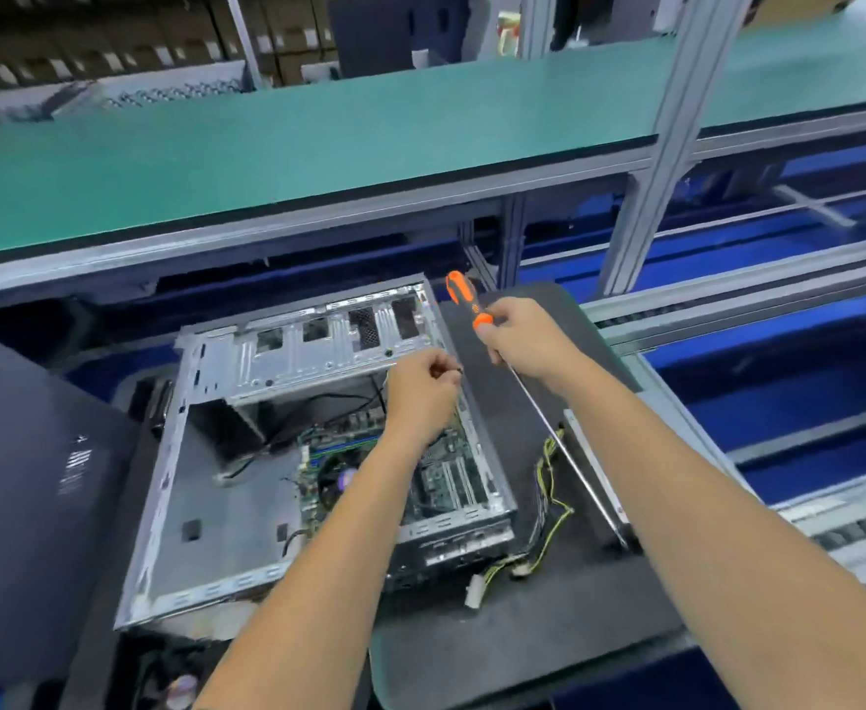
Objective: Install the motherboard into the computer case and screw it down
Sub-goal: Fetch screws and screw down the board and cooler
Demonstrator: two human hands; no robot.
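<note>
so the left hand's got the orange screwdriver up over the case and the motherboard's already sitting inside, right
Not quite: the right hand grips the orange screwdriver, as the head view shows. The rest holds: the motherboard sits inside the case.

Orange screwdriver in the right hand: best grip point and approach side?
Grip the screwdriver on its orange and black handle, coming from the right side, as the right hand does. The handle is the thick, contoured end and tilts up and away; the thin shaft seems to run down towards the person. The left side is taken up by the left hand and the computer case.
</note>
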